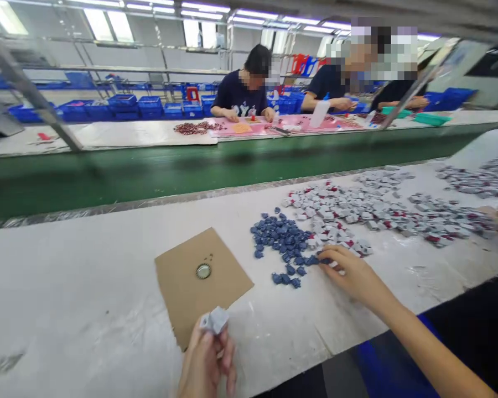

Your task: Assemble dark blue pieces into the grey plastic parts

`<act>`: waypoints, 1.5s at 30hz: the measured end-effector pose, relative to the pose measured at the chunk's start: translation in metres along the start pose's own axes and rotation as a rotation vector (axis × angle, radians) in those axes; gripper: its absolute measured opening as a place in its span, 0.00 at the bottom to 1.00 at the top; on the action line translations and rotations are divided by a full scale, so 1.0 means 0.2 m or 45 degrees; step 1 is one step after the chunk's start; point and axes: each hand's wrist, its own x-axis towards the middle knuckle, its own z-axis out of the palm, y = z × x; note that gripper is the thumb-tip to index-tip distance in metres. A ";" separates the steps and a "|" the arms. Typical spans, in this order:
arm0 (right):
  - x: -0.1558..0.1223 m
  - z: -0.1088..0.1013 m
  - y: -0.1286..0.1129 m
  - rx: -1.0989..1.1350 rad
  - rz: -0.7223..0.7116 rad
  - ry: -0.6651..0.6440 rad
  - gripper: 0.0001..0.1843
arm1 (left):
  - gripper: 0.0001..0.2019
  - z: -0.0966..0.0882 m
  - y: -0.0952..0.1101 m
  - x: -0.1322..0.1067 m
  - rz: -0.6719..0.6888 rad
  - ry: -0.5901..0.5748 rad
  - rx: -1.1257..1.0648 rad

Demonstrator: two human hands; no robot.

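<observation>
My left hand (207, 359) pinches a small grey part (216, 319) at the fingertips, raised over the near edge of the cardboard sheet (182, 293) with its metal cap (203, 271). My right hand (352, 273), fingers pressed down and slightly curled, touches the edge of the blue parts pile (282, 237), just beside the grey-and-red parts (357, 210) spread along the white table (87, 298). Best to pick one blue piece cleanly without scattering the pile, grey part held steady. Other workers sit across the green belt (191, 166)

Bright overhead tube light; edges warped, blurred.
</observation>
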 end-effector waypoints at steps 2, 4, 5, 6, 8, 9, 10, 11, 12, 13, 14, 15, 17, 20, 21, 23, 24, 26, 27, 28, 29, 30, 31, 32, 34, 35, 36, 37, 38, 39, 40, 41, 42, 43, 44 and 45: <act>-0.01 -0.01 -0.04 0.049 0.031 0.039 0.09 | 0.18 -0.01 0.00 -0.02 0.135 0.010 0.090; -0.01 -0.03 -0.10 0.080 0.136 0.079 0.10 | 0.16 -0.02 0.01 -0.03 0.211 -0.004 0.140; -0.01 -0.03 -0.15 0.109 0.176 0.081 0.11 | 0.15 -0.02 0.01 -0.04 0.224 -0.010 0.151; 0.00 -0.03 -0.20 0.155 0.189 0.065 0.11 | 0.14 -0.03 0.02 -0.05 0.226 -0.013 0.156; 0.02 -0.02 -0.32 0.292 0.143 -0.009 0.12 | 0.13 -0.05 0.03 -0.05 0.206 -0.011 0.151; 0.04 -0.01 -0.39 0.372 0.102 -0.055 0.11 | 0.12 -0.06 0.04 -0.06 0.198 -0.009 0.147; 0.06 0.01 -0.46 0.449 0.063 -0.114 0.11 | 0.11 -0.07 0.04 -0.06 0.199 -0.007 0.143; 0.07 0.02 -0.53 0.524 0.027 -0.178 0.09 | 0.11 -0.08 0.05 -0.06 0.207 -0.004 0.133; 0.09 0.04 -0.61 0.593 -0.007 -0.238 0.08 | 0.11 -0.09 0.05 -0.07 0.219 -0.001 0.116; 0.09 0.05 -0.68 0.667 -0.051 -0.288 0.08 | 0.11 -0.10 0.06 -0.07 0.231 0.001 0.089; 0.10 0.07 -0.76 0.742 -0.099 -0.324 0.10 | 0.11 -0.11 0.06 -0.08 0.236 0.001 0.057; 0.10 0.08 -0.82 0.817 -0.146 -0.350 0.12 | 0.12 -0.12 0.07 -0.08 0.231 -0.001 0.023; 0.09 0.09 -0.94 0.956 -0.235 -0.398 0.16 | 0.14 -0.13 0.08 -0.09 0.180 -0.016 -0.033; 0.08 0.11 -1.03 1.080 -0.310 -0.405 0.17 | 0.15 -0.16 0.11 -0.11 0.043 -0.076 -0.154; 0.09 0.12 -1.04 1.070 -0.299 -0.372 0.16 | 0.15 -0.17 0.11 -0.11 0.013 -0.087 -0.198; 0.11 0.15 -1.03 0.972 -0.230 -0.266 0.13 | 0.15 -0.19 0.12 -0.10 0.016 -0.047 -0.223; 0.13 0.17 -1.02 0.893 -0.192 -0.206 0.12 | 0.15 -0.20 0.11 -0.09 0.050 0.000 -0.193; 0.18 0.22 -1.00 0.718 -0.169 -0.102 0.11 | 0.13 -0.22 0.11 -0.08 0.162 0.115 -0.087; 0.21 0.25 -0.99 0.635 -0.197 -0.071 0.11 | 0.12 -0.22 0.10 -0.08 0.224 0.163 -0.051; 0.24 0.28 -0.98 0.547 -0.256 -0.052 0.11 | 0.12 -0.22 0.10 -0.07 0.282 0.202 -0.037; 0.27 0.31 -0.98 0.462 -0.334 -0.045 0.10 | 0.14 -0.22 0.10 -0.07 0.335 0.234 -0.042; 0.29 0.35 -0.98 0.386 -0.415 -0.044 0.10 | 0.17 -0.23 0.11 -0.07 0.372 0.261 -0.058; 0.31 0.38 -0.98 0.322 -0.486 -0.046 0.10 | 0.19 -0.23 0.11 -0.07 0.391 0.286 -0.082; 0.33 0.41 -0.99 0.270 -0.539 -0.047 0.11 | 0.20 -0.23 0.12 -0.07 0.392 0.307 -0.102; 0.35 0.45 -1.00 0.199 -0.591 -0.054 0.12 | 0.18 -0.25 0.13 -0.07 0.368 0.341 -0.118; 0.35 0.47 -1.00 0.177 -0.601 -0.065 0.13 | 0.17 -0.26 0.13 -0.07 0.355 0.354 -0.131; 0.36 0.48 -1.00 0.152 -0.616 -0.077 0.14 | 0.16 -0.27 0.14 -0.07 0.349 0.367 -0.150; 0.36 0.48 -0.99 0.132 -0.630 -0.091 0.14 | 0.16 -0.28 0.14 -0.07 0.347 0.377 -0.166; 0.36 0.49 -0.99 0.118 -0.644 -0.105 0.15 | 0.15 -0.29 0.15 -0.07 0.345 0.384 -0.182; 0.36 0.49 -0.98 0.111 -0.656 -0.119 0.15 | 0.15 -0.29 0.15 -0.07 0.343 0.391 -0.198; 0.36 0.48 -0.98 0.108 -0.664 -0.132 0.15 | 0.14 -0.30 0.16 -0.07 0.341 0.394 -0.207; 0.36 0.47 -0.98 0.102 -0.671 -0.137 0.15 | 0.14 -0.30 0.16 -0.07 0.339 0.394 -0.207; 0.36 0.46 -0.98 0.112 -0.670 -0.134 0.14 | 0.13 -0.30 0.16 -0.06 0.339 0.389 -0.201; 0.36 0.44 -0.98 0.148 -0.648 -0.128 0.14 | 0.13 -0.30 0.17 -0.06 0.342 0.382 -0.191; 0.36 0.42 -0.99 0.213 -0.598 -0.124 0.13 | 0.13 -0.30 0.17 -0.06 0.347 0.371 -0.178; 0.36 0.39 -1.01 0.306 -0.520 -0.129 0.12 | 0.12 -0.30 0.17 -0.06 0.352 0.360 -0.163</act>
